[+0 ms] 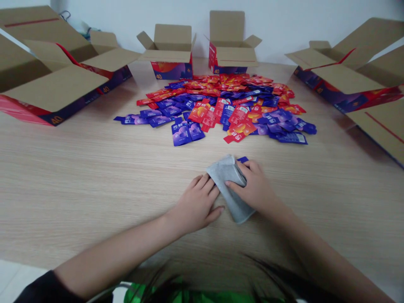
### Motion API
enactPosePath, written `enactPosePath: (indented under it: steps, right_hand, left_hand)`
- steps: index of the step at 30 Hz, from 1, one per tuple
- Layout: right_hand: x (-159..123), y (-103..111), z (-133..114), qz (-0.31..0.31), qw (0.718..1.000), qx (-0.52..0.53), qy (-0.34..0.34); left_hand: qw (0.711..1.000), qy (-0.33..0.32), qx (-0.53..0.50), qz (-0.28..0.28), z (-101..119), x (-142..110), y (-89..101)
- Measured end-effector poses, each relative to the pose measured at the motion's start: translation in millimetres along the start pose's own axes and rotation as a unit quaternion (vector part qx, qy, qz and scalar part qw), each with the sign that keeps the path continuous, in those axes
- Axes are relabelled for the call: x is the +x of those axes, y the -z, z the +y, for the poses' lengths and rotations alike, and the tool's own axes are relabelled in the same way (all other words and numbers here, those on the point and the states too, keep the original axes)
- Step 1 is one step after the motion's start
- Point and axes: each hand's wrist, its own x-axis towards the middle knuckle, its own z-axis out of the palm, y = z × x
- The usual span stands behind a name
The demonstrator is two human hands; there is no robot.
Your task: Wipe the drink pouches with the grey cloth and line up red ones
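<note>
A folded grey cloth lies over the table in front of me, with my right hand closed around its right side. Just left of it, my left hand lies palm down with its fingers stretched out; some fingertips disappear under the cloth's edge. The corner of a blue sachet pokes out beyond the cloth, beside my right fingers. Most of that sachet is hidden. Farther back spreads a heap of red sachets and blue-purple sachets.
Open cardboard boxes surround the heap: boxes at the left, a back box, another back box and boxes at the right. Their flaps jut over the wooden table. A white wall rises behind.
</note>
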Motion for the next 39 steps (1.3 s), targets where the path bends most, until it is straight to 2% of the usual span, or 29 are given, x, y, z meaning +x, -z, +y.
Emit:
enactPosePath:
  steps: [7,11,16,20,24,27,31,34,36,39]
  right_hand:
    - [9,7,-3,-0.041,0.998,0.042,0.017]
    - [7,8,-8,-0.054,0.995,0.05,0.072]
    - [6,10,-7,0.0,0.991,0.092,0.101]
    - [9,4,-5,-0.015,0.99,0.113,0.08]
    - [15,-4,-5,0.037,0.99,0.134,0.014]
    - [18,-4,-4,0.03,0.994,0.108,-0.006]
    - [22,0,-1,0.012,0.998,0.061,0.01]
    - [20,5,-2,0.026,0.994,0.091,0.053]
    - [16,12,-4,0.008,0.991,0.117,0.067]
    - [13,29,-7,-0.025,0.99,0.139,0.025]
  left_hand:
    - [1.0,-0.005,0.003,0.015,0,-1,-1.9]
    - [1.0,-0.006,0.004,0.022,0,-1,-2.3]
    - [1.0,-0.005,0.007,0.023,0,-1,-2.4]
    - [1.0,-0.008,0.008,0.019,-1,0,-3.1]
    - [1.0,-0.008,0.007,0.018,-1,0,-3.6]
    - [1.0,-0.007,0.004,0.019,-1,0,-3.8]
    - [1.0,-0.008,0.002,0.025,-1,0,-3.4]
    - [0.999,-0.012,0.004,0.03,-1,0,-2.7]
    - [0.999,-0.012,0.005,0.031,-1,0,-2.7]
    - [1.0,-0.009,0.003,0.03,-2,0,-3.8]
